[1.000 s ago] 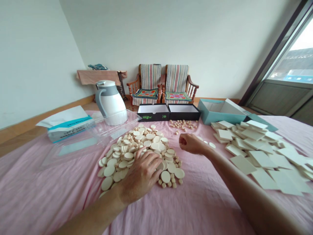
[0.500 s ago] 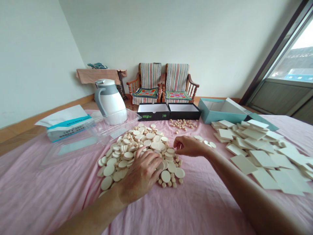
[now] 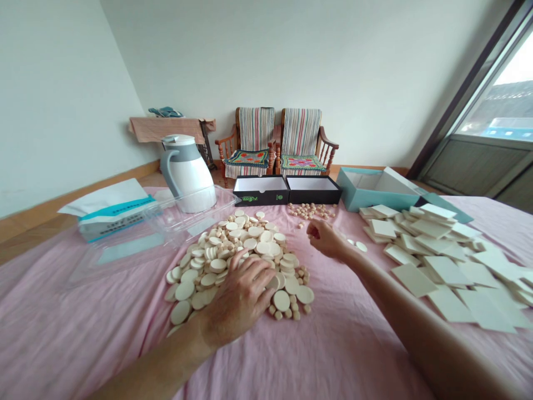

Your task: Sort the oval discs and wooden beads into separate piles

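Observation:
A heap of pale round wooden discs (image 3: pixel 233 250) mixed with small wooden plugs lies in the middle of the pink tablecloth (image 3: pixel 316 344). My left hand (image 3: pixel 241 294) rests flat on the near side of the heap, fingers spread over the discs. My right hand (image 3: pixel 325 236) hovers to the right of the heap, between it and a small scatter of wooden beads (image 3: pixel 310 211). Its fingers are curled in a pinch; what they hold is too small to make out.
Pale square tiles (image 3: pixel 437 250) cover the right side. At the back stand two open black boxes (image 3: pixel 287 191), a teal box (image 3: pixel 375 189), a white jug (image 3: pixel 187 172), a clear plastic tray (image 3: pixel 137 239) and a tissue pack (image 3: pixel 112 208). Two chairs (image 3: pixel 278 141) stand behind.
My right hand reached left to the heap's edge half a second ago, then drew back and away toward the beads with fingers pinched. My left hand has stayed on the heap.

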### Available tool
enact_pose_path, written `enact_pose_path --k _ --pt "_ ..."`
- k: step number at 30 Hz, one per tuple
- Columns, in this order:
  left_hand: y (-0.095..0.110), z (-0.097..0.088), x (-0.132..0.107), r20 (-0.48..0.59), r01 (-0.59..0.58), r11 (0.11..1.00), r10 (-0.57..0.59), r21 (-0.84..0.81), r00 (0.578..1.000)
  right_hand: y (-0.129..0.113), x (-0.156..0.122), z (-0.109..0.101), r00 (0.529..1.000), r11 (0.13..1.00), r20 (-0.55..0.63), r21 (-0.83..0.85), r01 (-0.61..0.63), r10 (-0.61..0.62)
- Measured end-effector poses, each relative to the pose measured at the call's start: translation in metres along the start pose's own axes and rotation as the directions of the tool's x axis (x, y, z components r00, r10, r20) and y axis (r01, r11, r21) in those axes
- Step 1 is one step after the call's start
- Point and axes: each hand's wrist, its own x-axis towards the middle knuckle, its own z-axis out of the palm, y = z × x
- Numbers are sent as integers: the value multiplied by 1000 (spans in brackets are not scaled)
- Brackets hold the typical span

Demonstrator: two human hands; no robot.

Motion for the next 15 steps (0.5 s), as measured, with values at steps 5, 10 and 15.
enact_pose_path --k 5,10,15 --pt "0 0 0 4 9 1000 -9 -16 1000 12 9 6 985 978 -172 206 20 16" --pt "0 -1 0 32 29 999 -28 -22 999 -17 -6 -2 964 967 181 202 156 -194" --pt "0 -1 -1 43 38 999 -37 -31 998 -37 -15 6 946 978 261 130 163 -192"
